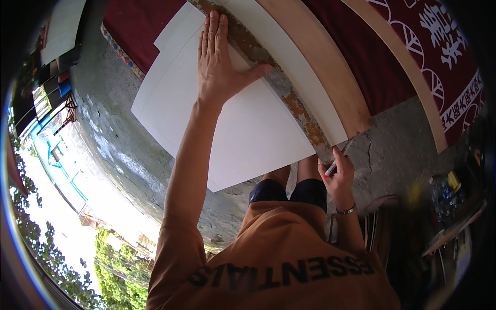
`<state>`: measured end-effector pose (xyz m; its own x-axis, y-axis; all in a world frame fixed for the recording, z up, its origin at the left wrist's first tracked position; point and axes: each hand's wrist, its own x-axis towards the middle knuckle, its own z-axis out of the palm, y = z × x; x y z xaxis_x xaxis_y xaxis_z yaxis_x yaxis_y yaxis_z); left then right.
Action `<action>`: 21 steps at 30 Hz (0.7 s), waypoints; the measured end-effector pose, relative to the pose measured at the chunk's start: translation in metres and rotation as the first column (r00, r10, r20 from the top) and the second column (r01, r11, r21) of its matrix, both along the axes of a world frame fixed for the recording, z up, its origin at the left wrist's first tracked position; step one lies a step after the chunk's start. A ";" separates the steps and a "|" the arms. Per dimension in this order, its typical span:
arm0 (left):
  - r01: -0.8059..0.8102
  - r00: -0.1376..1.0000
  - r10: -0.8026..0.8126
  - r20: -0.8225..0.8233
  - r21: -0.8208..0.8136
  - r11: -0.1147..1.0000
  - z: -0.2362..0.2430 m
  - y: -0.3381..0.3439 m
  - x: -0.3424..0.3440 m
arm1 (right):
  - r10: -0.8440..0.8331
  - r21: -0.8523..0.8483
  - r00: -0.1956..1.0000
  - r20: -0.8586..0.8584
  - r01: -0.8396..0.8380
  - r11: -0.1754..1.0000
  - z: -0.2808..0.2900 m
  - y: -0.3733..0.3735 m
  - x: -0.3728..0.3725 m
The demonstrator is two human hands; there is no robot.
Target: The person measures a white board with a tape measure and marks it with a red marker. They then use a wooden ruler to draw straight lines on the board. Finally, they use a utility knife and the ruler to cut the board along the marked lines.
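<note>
A white sheet [243, 139] lies in front of me with faint lines near its edges. A long, rusty metal straightedge [293, 103] runs diagonally over it. My left hand [217, 64] lies flat with fingers apart near the straightedge's far end, its thumb across the metal. My right hand [338, 175], at the near end, grips a slim pen [330, 166] with a red tip or cap, next to the straightedge and the sheet's corner.
A pale wooden strip [346, 88] lies along the straightedge's right. Red cloth [126, 26] and a red printed fabric [429, 67] are beyond. Cracked concrete [382, 155] surrounds them. Cluttered tools and dark items [444, 206] sit at lower right; a bright outdoor opening is left.
</note>
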<state>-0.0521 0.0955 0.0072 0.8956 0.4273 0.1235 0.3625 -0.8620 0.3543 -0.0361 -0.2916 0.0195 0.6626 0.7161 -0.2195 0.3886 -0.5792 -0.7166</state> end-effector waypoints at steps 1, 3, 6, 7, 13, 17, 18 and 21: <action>0.004 1.000 -0.004 0.009 -0.010 1.000 0.000 0.000 0.000 | 0.009 0.008 1.000 -0.003 -0.009 1.000 0.000 0.000 0.001; 0.011 1.000 -0.010 0.019 -0.016 1.000 0.000 0.000 0.000 | 0.006 0.001 1.000 -0.019 -0.006 1.000 0.000 0.000 0.001; 0.016 1.000 -0.016 0.024 -0.009 1.000 0.000 0.000 0.000 | 0.012 0.027 1.000 -0.008 -0.012 1.000 -0.003 -0.001 0.001; 0.016 0.999 -0.016 0.028 -0.009 1.000 0.000 0.000 0.000 | 0.015 0.043 1.000 0.001 -0.016 0.999 -0.004 -0.001 0.001; 0.022 0.999 -0.022 0.039 -0.015 1.000 -0.001 0.001 0.000 | 0.017 0.048 1.000 -0.015 -0.016 0.999 -0.002 -0.001 0.002; 0.011 1.000 -0.011 0.030 -0.022 1.000 0.001 0.000 0.001 | 0.025 0.044 1.000 -0.010 -0.024 0.999 -0.003 -0.003 0.003; 0.014 0.999 -0.013 0.033 -0.025 1.000 0.000 0.001 0.001 | 0.022 0.041 1.000 -0.018 -0.022 0.999 -0.002 -0.002 0.003; 0.021 0.999 -0.019 0.041 -0.029 0.999 -0.001 0.001 0.000 | 0.023 0.053 1.000 -0.013 -0.022 0.998 -0.002 -0.001 0.003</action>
<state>-0.0522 0.0970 0.0060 0.8985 0.4135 0.1471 0.3302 -0.8577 0.3940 -0.0328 -0.2929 0.0172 0.6437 0.7414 -0.1895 0.3911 -0.5316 -0.7513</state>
